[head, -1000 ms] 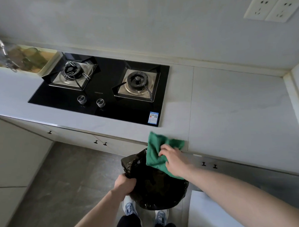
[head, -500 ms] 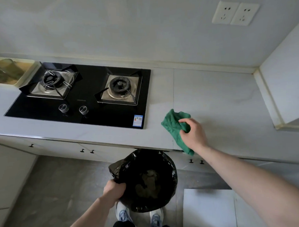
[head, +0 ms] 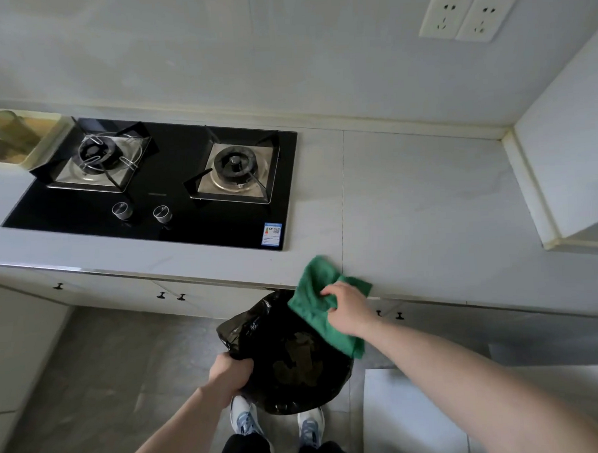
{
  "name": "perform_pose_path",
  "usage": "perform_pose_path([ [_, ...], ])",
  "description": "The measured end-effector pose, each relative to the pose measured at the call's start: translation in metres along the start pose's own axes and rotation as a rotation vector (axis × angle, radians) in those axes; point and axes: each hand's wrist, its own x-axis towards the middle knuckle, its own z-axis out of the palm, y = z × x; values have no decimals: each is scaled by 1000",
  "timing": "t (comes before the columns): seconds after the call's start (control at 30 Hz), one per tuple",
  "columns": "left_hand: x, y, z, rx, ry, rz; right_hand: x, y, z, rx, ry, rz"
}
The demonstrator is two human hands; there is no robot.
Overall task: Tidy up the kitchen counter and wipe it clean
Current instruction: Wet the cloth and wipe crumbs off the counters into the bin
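A green cloth [head: 314, 294] lies over the front edge of the pale counter [head: 427, 203], its lower end hanging down over the mouth of a black bin bag [head: 289, 360]. My right hand [head: 349, 308] grips the cloth at the counter's edge. My left hand [head: 230, 375] holds the bag's rim open just below the counter, in front of the cabinet doors. Dark scraps show inside the bag.
A black two-burner gas hob [head: 158, 184] is set in the counter to the left. A beige tray [head: 16, 139] with glassware stands at the far left. Two wall sockets [head: 466, 15] are above. A boxed wall corner [head: 569, 166] juts out at right.
My right hand has drawn the cloth back from the counter top to its front edge, over the bag. The bag, held by my left hand, stays below the edge.
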Motion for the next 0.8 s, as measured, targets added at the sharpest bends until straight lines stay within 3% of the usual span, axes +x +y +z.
perform_pose_path([
  [0.07, 1, 0, -1, -9, -5, -6, -8, -16, 9, 34, -122, -71],
  [0.13, 0, 1, -4, -18, -5, -8, -8, -24, 8, 93, -114, -101],
  [0.3, -6, 1, -11, -23, 8, -22, 15, -28, -24, 270, 113, -52],
  [0.37, -8, 0, -13, -27, 23, -27, 30, -30, -37, 274, 246, 9],
  [0.43, -8, 1, -16, -26, 27, -32, 47, -32, -43, 233, 271, 47],
  [0.67, -4, 4, -24, -13, 38, -36, 72, -52, -7, -118, -11, -5],
  [0.8, -1, 3, -24, -17, 45, -39, 58, -69, 21, -204, -29, -156],
])
